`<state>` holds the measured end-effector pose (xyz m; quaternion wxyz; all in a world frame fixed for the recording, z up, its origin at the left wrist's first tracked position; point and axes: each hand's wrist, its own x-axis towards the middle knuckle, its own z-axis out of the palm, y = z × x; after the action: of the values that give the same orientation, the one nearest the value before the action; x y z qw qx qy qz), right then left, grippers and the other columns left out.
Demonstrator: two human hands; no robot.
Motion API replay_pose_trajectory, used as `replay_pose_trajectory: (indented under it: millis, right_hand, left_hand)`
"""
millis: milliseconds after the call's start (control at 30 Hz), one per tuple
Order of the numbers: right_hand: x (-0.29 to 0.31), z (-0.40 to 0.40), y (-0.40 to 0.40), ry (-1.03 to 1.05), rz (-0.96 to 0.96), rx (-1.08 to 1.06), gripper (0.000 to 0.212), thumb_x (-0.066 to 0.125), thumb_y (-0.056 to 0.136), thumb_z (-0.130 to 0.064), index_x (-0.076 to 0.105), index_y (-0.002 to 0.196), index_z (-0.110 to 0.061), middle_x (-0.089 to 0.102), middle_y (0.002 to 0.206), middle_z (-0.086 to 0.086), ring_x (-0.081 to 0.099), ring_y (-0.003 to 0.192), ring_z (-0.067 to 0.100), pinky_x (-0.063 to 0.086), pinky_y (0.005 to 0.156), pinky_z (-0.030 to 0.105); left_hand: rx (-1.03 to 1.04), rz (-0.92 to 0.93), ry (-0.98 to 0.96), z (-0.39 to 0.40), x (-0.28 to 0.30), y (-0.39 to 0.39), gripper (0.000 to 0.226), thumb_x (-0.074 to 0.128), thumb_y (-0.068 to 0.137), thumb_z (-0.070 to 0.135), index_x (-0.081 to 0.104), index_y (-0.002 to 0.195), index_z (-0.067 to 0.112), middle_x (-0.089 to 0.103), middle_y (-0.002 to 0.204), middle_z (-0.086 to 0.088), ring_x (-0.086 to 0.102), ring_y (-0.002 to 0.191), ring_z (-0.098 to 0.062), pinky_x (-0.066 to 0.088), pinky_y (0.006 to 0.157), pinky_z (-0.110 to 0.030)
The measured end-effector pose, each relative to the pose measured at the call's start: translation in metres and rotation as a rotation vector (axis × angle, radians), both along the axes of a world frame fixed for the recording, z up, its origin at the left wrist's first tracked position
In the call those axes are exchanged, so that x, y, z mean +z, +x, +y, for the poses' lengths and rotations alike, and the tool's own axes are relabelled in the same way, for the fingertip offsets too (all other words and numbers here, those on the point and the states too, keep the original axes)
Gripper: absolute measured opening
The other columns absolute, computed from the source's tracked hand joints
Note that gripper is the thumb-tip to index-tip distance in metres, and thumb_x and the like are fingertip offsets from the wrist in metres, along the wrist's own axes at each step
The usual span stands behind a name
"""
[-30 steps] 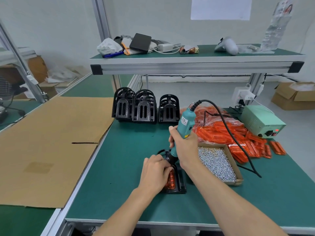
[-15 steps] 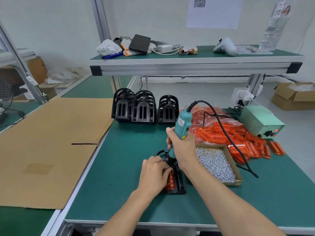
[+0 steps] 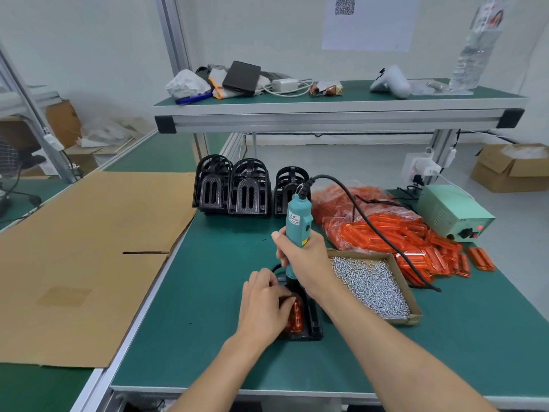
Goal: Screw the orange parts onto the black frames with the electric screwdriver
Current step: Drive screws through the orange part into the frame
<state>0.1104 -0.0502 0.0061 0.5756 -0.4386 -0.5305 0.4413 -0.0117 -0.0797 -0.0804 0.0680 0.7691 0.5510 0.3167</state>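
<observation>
Green worktop (image 3: 208, 278) under grey shelf (image 3: 335, 114). Black frame (image 3: 309, 322) lies flat near centre, orange part (image 3: 295, 315) seated in it. Left hand (image 3: 263, 304) at frame's 9 o'clock, fingers curled, pinching at part's top end. Right hand (image 3: 303, 260) at frame's 12 o'clock, wrapped round teal screwdriver (image 3: 297, 230), held upright, tip down at frame's top. Box of screws (image 3: 371, 286) at 3 o'clock. Heap of orange parts (image 3: 401, 236) at 2 o'clock. Spare black frames (image 3: 234, 191) standing at 12 o'clock. Cardboard sheet (image 3: 83, 248) at 9 o'clock.
</observation>
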Motion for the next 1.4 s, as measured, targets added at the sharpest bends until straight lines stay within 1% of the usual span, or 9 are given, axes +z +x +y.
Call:
replay_pose_trajectory:
  millis: [167,267,367,733,1000,1133,1200,1267,1400]
  right_hand:
    - [-0.0021,0.0011,0.0021,0.007,0.009,-0.016,0.022,0.071,0.089,-0.031,0.062,0.085,-0.012,0.062,0.064,0.004,0.052,0.056,0.019,0.048,0.056,0.03]
    - [-0.0028,0.0018,0.0025,-0.002,0.014,-0.043,0.026,0.071,0.088,-0.033,0.06,0.084,-0.01,0.062,0.063,0.004,0.052,0.054,0.019,0.047,0.055,0.03]
    - [-0.0029,0.0011,0.0003,-0.009,-0.01,-0.047,0.024,0.07,0.086,-0.034,0.059,0.077,-0.014,0.062,0.061,0.004,0.052,0.052,0.018,0.047,0.055,0.031]
    - [-0.0033,-0.0018,-0.0001,0.039,-0.048,-0.019,0.026,0.069,0.088,-0.033,0.059,0.073,-0.015,0.062,0.061,0.004,0.053,0.053,0.018,0.047,0.056,0.03]
    - [-0.0054,-0.0026,0.004,0.048,-0.016,-0.002,0.017,0.072,0.089,-0.031,0.063,0.079,-0.021,0.063,0.065,0.007,0.054,0.055,0.02,0.049,0.056,0.03]
    - [-0.005,-0.0028,0.0049,0.052,-0.023,0.006,0.018,0.072,0.089,-0.032,0.063,0.081,-0.018,0.064,0.066,0.007,0.054,0.055,0.02,0.049,0.056,0.029]
    - [-0.0041,-0.0037,0.0045,0.06,-0.02,0.013,0.022,0.072,0.09,-0.034,0.063,0.081,-0.016,0.063,0.066,0.007,0.054,0.056,0.02,0.049,0.057,0.03]
    - [-0.0036,-0.0045,0.0031,0.07,-0.006,-0.002,0.034,0.071,0.091,-0.043,0.061,0.084,-0.011,0.062,0.065,0.006,0.053,0.055,0.019,0.047,0.057,0.03]
    - [-0.0019,-0.0053,-0.002,0.034,0.184,-0.002,0.069,0.05,0.088,-0.069,0.06,0.108,-0.003,0.057,0.069,0.01,0.048,0.056,0.02,0.042,0.055,0.03]
  left_hand:
    - [0.027,-0.015,-0.06,-0.0079,-0.0048,-0.0051,0.02,0.079,0.085,0.04,0.08,0.104,0.036,0.041,0.094,0.01,0.04,0.095,-0.014,0.038,0.085,-0.033]
    - [0.049,-0.04,-0.108,-0.0091,-0.0057,-0.0042,0.022,0.078,0.087,0.043,0.08,0.107,0.035,0.04,0.096,0.011,0.039,0.098,-0.012,0.037,0.089,-0.032]
    - [0.061,-0.056,-0.131,-0.0078,-0.0071,-0.0037,0.021,0.078,0.087,0.043,0.08,0.106,0.034,0.041,0.096,0.012,0.04,0.099,-0.012,0.037,0.09,-0.032]
    - [0.079,-0.101,-0.117,-0.0084,-0.0086,-0.0022,0.018,0.079,0.085,0.041,0.08,0.102,0.034,0.041,0.094,0.012,0.041,0.096,-0.012,0.036,0.085,-0.032]
    - [0.078,-0.087,-0.086,-0.0089,-0.0088,-0.0018,0.017,0.078,0.086,0.04,0.081,0.101,0.033,0.041,0.093,0.011,0.039,0.093,-0.012,0.034,0.081,-0.031]
    - [0.086,-0.045,-0.073,-0.0086,-0.0084,-0.0013,0.017,0.076,0.088,0.043,0.08,0.103,0.034,0.041,0.092,0.011,0.039,0.093,-0.013,0.032,0.08,-0.031]
    - [0.092,-0.031,-0.05,-0.0083,-0.0076,-0.0007,0.017,0.075,0.089,0.044,0.081,0.103,0.035,0.041,0.091,0.011,0.04,0.091,-0.014,0.032,0.077,-0.031]
    - [0.098,-0.02,-0.039,-0.008,-0.0066,0.0003,0.016,0.074,0.089,0.045,0.081,0.101,0.036,0.042,0.09,0.01,0.041,0.09,-0.015,0.034,0.076,-0.033]
    - [0.108,0.003,-0.039,-0.0079,-0.0063,0.0001,0.013,0.074,0.088,0.043,0.081,0.098,0.037,0.043,0.091,0.01,0.044,0.09,-0.017,0.039,0.077,-0.036]
